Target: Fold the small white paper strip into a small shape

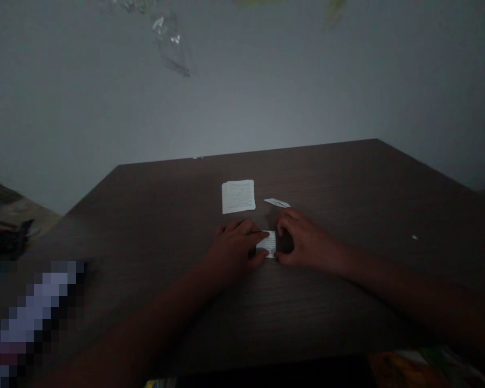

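Far left, past the counter's edge, a dark heap (pixel 4 237) lay in shadow, its contents too dim to name. Nearer, a long pale object (pixel 34 307) ran aslant at the left side of the counter (pixel 165 210) (blocked out into squares, so not identifiable). Higher up, clear plastic (pixel 172 46) caught some light against the grey wall (pixel 286 97).

Toward the middle, a stack (pixel 238 196) of printed paper sat square-on, its sheets slightly out of line at the left. Just on the near side of it was the left hand (pixel 230 250), palm down, its grip closed on a small slip (pixel 267 244), index finger at the far edge, thumb at the near one. The slip lay flat on the counter, with lines of writing showing between the two hands.

A folded paper (pixel 277 203) rested just beyond the right hand (pixel 303 242). That hand's thumb and index finger curved about the slip's right end, thumb by the near corner; could not tell whether the grip pressed on it. Well off to the right, a white scrap (pixel 414 237) lay alone.
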`<state>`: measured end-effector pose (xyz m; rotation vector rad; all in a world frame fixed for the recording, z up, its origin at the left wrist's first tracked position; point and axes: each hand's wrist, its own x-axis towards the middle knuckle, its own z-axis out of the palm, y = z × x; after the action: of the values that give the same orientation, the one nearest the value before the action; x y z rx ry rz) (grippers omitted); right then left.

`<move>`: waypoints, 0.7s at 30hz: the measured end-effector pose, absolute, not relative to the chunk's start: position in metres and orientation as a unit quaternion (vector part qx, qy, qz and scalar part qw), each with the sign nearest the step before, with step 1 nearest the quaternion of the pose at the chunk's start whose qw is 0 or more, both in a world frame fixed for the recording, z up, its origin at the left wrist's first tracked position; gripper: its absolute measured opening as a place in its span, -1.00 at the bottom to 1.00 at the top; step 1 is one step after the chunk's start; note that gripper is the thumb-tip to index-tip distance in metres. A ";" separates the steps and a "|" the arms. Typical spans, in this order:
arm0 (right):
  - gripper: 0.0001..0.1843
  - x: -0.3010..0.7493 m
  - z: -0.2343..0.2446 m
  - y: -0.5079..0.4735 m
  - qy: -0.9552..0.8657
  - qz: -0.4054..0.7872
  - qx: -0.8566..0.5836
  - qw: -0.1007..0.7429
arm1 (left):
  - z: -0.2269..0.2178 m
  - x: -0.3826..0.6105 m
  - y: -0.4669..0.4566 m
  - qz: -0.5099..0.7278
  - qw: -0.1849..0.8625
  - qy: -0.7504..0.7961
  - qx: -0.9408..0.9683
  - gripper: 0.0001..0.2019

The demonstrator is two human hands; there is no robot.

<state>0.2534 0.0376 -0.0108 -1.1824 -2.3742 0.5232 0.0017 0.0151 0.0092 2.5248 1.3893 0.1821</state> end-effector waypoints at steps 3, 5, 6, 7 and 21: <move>-0.50 0.252 -0.012 0.038 -0.854 0.189 -0.436 0.211 | 0.008 0.002 0.015 0.067 0.121 0.474 0.869 -0.55; -0.49 0.252 -0.014 0.040 -0.853 0.184 -0.442 0.209 | 0.008 0.003 0.014 0.074 0.116 0.473 0.870 -0.57; -0.50 0.253 -0.015 0.041 -0.853 0.180 -0.443 0.210 | 0.007 0.003 0.014 0.077 0.113 0.474 0.870 -0.58; -0.50 0.253 -0.016 0.043 -0.853 0.177 -0.443 0.213 | 0.007 0.003 0.014 0.077 0.111 0.476 0.869 -0.58; -0.54 0.255 -0.019 0.075 -0.827 0.141 -0.493 0.230 | 0.011 0.005 0.015 0.065 0.112 0.480 0.868 -0.59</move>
<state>0.2550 0.0753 -0.0188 -1.3573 -2.2756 0.3877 0.0053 0.0151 0.0105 2.5469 1.4075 0.1919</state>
